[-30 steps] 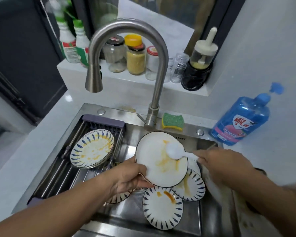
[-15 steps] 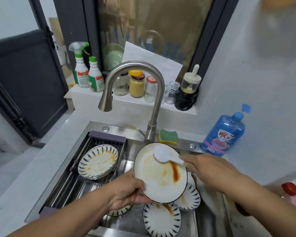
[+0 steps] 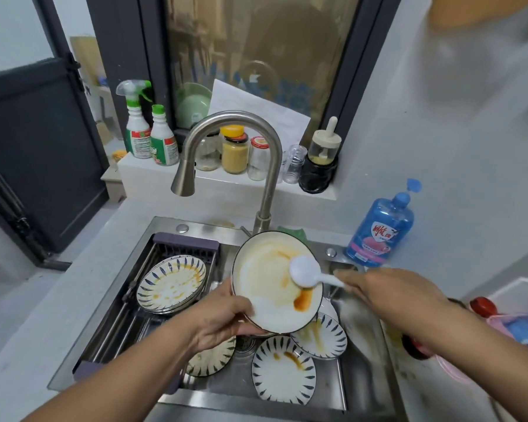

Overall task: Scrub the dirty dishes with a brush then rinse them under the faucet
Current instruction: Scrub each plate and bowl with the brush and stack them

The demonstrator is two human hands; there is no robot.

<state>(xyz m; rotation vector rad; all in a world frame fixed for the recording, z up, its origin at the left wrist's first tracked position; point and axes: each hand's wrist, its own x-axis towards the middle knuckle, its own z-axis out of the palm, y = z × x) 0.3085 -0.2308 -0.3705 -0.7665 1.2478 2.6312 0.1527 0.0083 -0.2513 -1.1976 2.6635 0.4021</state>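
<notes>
Plate (image 3: 272, 287) held above the sink (image 3: 201, 225), tilted with its face towards me and its far rim raised close to the faucet (image 3: 226, 123) base; I take the tilt to be there so that the brush can bear on the whole face and runoff drops into the basin. Brown sauce pools low on the face and a paler smear rings the middle, so I judge scrubbing partly done and rinsing not begun: no water shows at the spout. Brush (image 3: 310, 276): round white head flat on the right part of the face, just above the sauce pool, handle running out to the right. Left hand (image 3: 223, 318): clamped on the plate's near-left rim, thumb over the inner edge, fingers beneath and out of sight, forearm rising from lower left; I read this grip as a prop against the brush's push. Right hand (image 3: 387, 290): closed round the end of the handle, back of the hand up, wrist reaching in from the right; blur hides how the fingers lie. Below, soiled striped plates (image 3: 282, 373) overlap on the sink floor around the drain, presumably waiting their turn. A stack (image 3: 171, 284) of stained plates sits in the rack (image 3: 186, 242) across the sink's left half. Blue bottle (image 3: 381, 229) stands on the counter, right of the faucet
</notes>
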